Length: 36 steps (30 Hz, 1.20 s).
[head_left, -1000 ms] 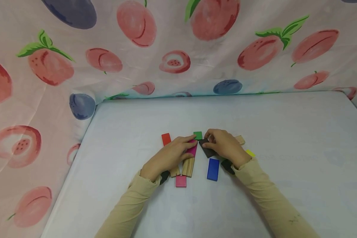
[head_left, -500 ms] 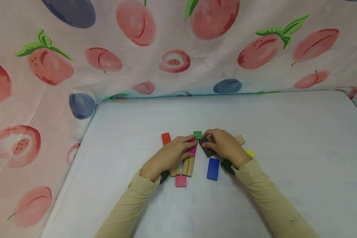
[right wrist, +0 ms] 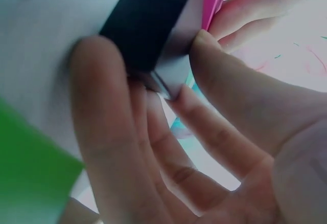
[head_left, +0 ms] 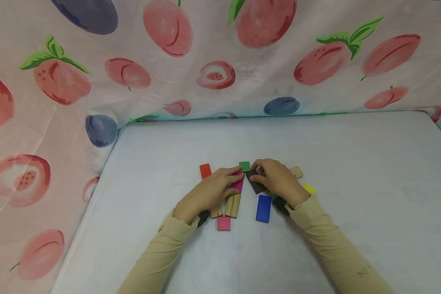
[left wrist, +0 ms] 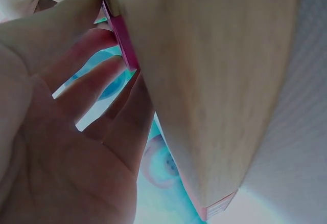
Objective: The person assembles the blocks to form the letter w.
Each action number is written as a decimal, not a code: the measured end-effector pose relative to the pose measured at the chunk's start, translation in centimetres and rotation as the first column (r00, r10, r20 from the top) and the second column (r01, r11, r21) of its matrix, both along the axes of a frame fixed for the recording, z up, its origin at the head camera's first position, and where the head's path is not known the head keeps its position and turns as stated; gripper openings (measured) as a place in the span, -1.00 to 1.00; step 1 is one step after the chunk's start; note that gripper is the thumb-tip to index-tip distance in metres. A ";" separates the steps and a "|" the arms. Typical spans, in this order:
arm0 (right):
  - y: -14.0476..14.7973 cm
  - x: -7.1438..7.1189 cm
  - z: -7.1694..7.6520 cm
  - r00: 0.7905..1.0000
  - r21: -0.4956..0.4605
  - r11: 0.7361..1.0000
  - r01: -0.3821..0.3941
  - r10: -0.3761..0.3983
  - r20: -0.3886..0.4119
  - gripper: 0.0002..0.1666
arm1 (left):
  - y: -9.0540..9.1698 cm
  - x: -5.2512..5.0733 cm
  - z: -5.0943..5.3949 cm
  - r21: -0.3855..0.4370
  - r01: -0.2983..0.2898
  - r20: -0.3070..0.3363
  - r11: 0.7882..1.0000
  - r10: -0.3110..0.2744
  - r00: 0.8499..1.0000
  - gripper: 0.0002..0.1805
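Observation:
In the head view my left hand (head_left: 207, 190) holds a flat magenta block (head_left: 238, 183) between thumb and fingers. In the left wrist view its fingers touch the edge of that magenta block (left wrist: 122, 42). My right hand (head_left: 277, 179) grips a black block (head_left: 256, 183), tilted on the table, just right of the magenta one. The right wrist view shows thumb and fingers about the black block (right wrist: 153, 24). A green block (head_left: 244, 166) lies at the far end, between the two hands. Wooden blocks (head_left: 232, 205) and a pink block (head_left: 223, 223) lie below the magenta one.
A blue block (head_left: 263, 209) lies nearer on the white table (head_left: 371, 228). Beyond the left hand is a red block (head_left: 205, 170). Around the right wrist lie a yellow block (head_left: 309, 188), a wooden block (head_left: 297, 172) and a dark piece (head_left: 280, 205). Fruit-printed cloth (head_left: 169, 81) hangs behind.
Hardly anything differs. Both hands stay at the magenta and black blocks, and the view has shifted very slightly.

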State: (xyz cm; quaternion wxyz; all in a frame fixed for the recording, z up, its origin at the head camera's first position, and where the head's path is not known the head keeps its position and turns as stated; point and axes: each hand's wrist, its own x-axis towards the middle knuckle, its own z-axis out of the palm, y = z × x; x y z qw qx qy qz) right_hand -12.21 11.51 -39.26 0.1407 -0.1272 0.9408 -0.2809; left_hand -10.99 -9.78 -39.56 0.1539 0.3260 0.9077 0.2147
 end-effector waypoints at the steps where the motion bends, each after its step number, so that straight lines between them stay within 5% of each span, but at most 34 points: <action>1: 0.0 0.0 0.0 1.000 0.000 1.000 0.002 -0.002 0.000 -0.68 | 0.0 0.0 0.0 0.002 0.001 0.001 1.000 -0.001 1.000 -0.46; 36: -0.1 0.3 -0.2 0.998 0.007 1.000 -0.029 0.030 -0.047 -0.68 | -0.1 -0.1 -0.3 0.012 0.007 -0.018 1.000 -0.007 1.000 -0.44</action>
